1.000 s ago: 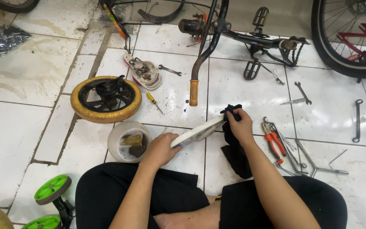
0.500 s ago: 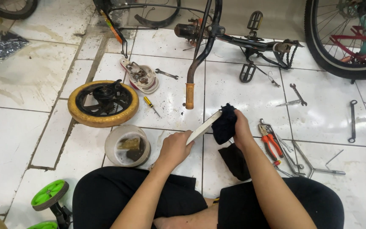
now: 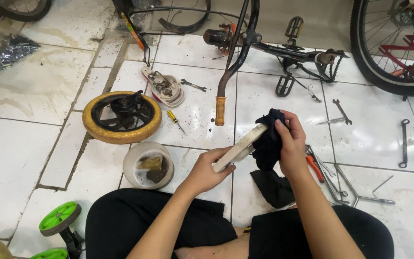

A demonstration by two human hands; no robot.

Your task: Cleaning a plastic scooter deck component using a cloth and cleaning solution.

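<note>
White bar [image 3: 239, 147], held slanted above the floor tiles [image 3: 34, 86] near my lap, was gripped at its near end by my left hand [image 3: 206, 172] as a steady anchor while my right hand [image 3: 291, 144] pinched a dark rag [image 3: 268, 139] around its far end.

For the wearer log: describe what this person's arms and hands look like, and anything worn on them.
Both forearms are bare, with no sleeves in view. The left hand and right hand wear no gloves, and no watch, ring or bracelet shows. The fingers are uncovered. The legs below are in black clothing.
</note>
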